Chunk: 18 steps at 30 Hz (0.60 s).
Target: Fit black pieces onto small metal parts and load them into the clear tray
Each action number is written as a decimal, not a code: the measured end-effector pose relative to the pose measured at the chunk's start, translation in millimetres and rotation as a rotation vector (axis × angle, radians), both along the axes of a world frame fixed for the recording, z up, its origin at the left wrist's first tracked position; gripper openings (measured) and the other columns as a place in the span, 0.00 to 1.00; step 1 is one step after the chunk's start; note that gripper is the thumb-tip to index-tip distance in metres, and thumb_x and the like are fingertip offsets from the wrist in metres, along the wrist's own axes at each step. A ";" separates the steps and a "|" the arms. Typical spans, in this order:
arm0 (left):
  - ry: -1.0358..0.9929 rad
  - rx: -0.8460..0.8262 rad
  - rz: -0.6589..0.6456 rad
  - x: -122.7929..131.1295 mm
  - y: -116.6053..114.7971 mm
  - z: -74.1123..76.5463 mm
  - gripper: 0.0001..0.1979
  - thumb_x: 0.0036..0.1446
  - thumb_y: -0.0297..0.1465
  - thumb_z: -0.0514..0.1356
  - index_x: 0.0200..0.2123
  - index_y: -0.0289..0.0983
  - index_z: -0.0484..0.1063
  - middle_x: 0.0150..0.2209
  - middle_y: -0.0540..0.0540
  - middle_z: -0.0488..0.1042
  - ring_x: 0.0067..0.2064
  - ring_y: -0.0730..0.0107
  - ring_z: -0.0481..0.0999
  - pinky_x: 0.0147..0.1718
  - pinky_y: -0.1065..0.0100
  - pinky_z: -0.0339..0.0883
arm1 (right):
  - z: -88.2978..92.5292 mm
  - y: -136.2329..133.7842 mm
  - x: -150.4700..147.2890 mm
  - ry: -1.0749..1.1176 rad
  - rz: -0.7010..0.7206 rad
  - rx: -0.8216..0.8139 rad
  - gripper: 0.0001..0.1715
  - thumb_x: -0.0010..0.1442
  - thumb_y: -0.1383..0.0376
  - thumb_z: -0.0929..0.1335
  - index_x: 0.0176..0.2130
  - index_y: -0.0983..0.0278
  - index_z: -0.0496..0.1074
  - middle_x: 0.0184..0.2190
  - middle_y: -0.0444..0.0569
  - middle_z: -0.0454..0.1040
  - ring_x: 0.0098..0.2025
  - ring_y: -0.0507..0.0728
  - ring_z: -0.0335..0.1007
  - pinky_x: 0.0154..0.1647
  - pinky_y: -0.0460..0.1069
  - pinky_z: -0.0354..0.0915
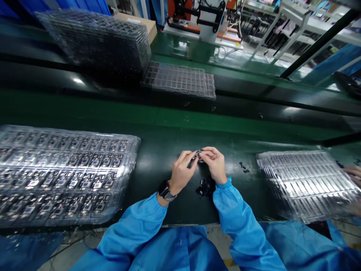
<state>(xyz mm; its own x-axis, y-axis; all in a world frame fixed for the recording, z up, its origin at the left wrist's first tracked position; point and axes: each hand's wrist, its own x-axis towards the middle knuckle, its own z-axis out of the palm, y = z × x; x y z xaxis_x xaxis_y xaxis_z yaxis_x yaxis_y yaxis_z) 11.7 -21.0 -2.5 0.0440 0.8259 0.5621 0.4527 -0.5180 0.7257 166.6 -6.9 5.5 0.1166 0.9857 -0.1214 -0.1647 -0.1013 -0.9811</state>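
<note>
Above the green tabletop, my left hand (183, 169) and my right hand (214, 162) meet fingertip to fingertip. Between them is a small circuit board (196, 154), pinched by the fingers of both hands; its details are too small to tell. Just below my right hand lies a loose pile of small black parts (205, 187). To the left, a clear plastic tray (134, 150) holds rows of similar circuit boards. A few more black parts (244, 168) lie to the right of my right hand.
A stack of clear trays (304, 184) stands at right, with a co-worker's hand (354, 175) at its far side. Across the dark conveyor belt (118, 84) are a tall tray stack (104, 45) and a low one (180, 79). An orange and white machine (203, 19) stands behind.
</note>
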 end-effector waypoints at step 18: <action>0.024 0.043 -0.017 -1.8 0.1 -1.0 0.12 0.69 0.28 0.59 0.54 0.40 0.75 0.43 0.43 0.77 0.43 0.68 0.80 0.43 0.68 0.76 | 1.5 -0.2 1.2 -0.086 0.126 0.041 0.18 0.58 0.50 0.77 0.34 0.62 0.79 0.26 0.44 0.79 0.28 0.53 0.73 0.33 0.49 0.71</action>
<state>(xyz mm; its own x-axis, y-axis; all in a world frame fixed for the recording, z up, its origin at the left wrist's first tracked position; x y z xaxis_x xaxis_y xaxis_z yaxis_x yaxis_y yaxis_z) 9.9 -20.8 -3.5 0.0723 0.8002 0.5953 0.4607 -0.5562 0.6917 167.8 -7.0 7.0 -0.0002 0.9971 -0.0757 -0.0685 -0.0755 -0.9948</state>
